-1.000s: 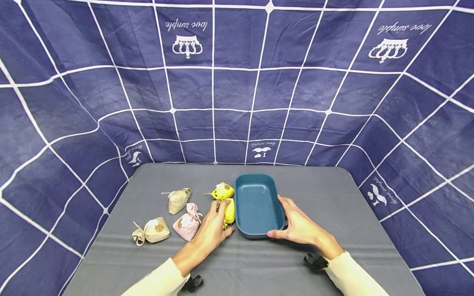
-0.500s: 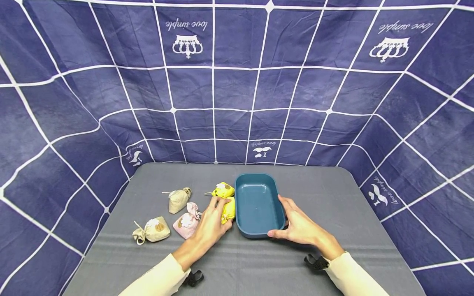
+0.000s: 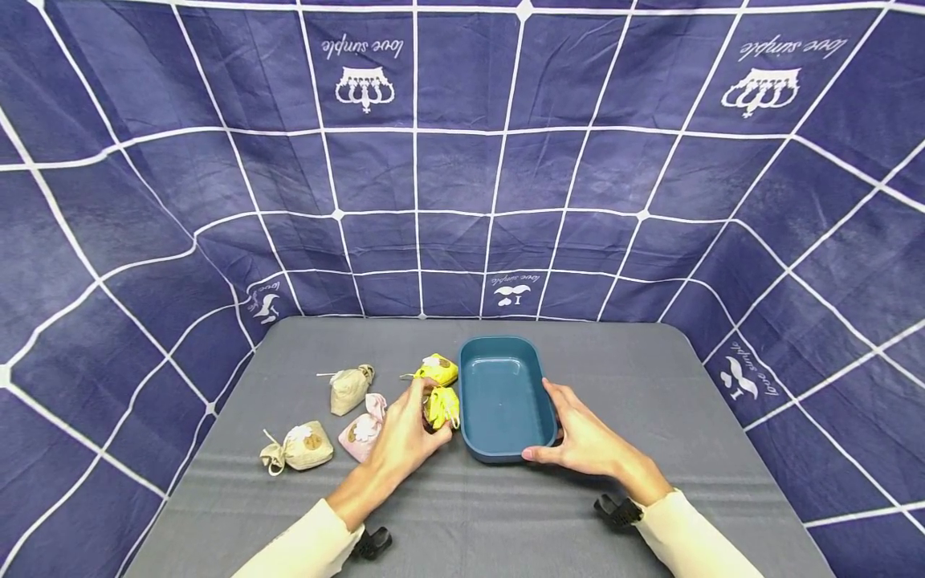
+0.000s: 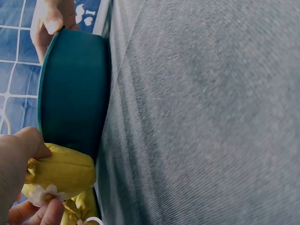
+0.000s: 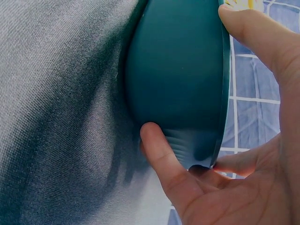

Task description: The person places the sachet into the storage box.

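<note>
My left hand (image 3: 406,429) pinches a small yellow drawstring pouch (image 4: 70,171) with a white flower, between thumb and fingers, beside the left wall of a blue rectangular plastic box (image 3: 506,401). A second yellow pouch (image 3: 437,370) lies just beyond it, close to the box's left side. My right hand (image 3: 581,433) holds the box at its near right corner, thumb on the near rim and fingers along the right wall. In the right wrist view one fingertip (image 5: 151,133) presses low on the outer wall. The box's inside shows only its bare floor in the head view.
On the grey table (image 3: 650,385), left of my left hand, lie a pink pouch (image 3: 361,433), a beige pouch (image 3: 307,445) with a flower, and a plain beige pouch (image 3: 352,389). Blue gridded cloth (image 3: 455,177) hangs at the back and sides.
My left hand has taken the near yellow pouch between thumb and fingers, turning it so its gathered end shows. The right hand and the box have stayed put.
</note>
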`<state>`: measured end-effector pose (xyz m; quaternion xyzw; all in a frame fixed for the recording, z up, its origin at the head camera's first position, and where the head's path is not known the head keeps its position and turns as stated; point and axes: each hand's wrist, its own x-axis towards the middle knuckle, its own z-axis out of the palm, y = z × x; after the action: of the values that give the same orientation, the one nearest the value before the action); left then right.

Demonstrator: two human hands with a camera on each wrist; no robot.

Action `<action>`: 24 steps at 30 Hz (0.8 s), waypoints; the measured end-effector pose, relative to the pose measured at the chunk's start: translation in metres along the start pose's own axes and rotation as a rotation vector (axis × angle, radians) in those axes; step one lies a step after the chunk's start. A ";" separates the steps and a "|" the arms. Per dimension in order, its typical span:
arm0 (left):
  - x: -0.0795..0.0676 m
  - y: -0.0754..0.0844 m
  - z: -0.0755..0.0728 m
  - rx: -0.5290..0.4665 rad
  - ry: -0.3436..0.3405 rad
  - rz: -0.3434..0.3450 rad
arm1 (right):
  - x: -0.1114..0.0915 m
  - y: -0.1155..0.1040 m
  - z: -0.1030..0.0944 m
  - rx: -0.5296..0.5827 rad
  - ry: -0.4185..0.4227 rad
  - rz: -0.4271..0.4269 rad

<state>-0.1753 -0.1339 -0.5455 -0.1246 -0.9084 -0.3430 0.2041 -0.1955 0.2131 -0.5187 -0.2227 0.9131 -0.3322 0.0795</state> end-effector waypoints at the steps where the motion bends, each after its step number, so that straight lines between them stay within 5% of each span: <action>1: 0.001 0.000 -0.001 -0.003 0.001 -0.008 | 0.000 0.000 0.000 -0.003 0.000 0.003; 7: 0.004 0.001 -0.007 -0.022 0.020 -0.022 | 0.000 0.001 -0.001 -0.004 0.001 0.005; 16: 0.017 0.005 -0.013 -0.044 0.084 0.069 | 0.000 0.002 0.000 0.010 -0.005 0.001; 24: 0.033 0.013 -0.016 -0.113 0.054 0.063 | 0.001 0.002 -0.001 0.042 -0.024 -0.007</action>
<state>-0.1946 -0.1321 -0.5119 -0.1551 -0.8773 -0.3906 0.2319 -0.1971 0.2145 -0.5190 -0.2283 0.9040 -0.3490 0.0940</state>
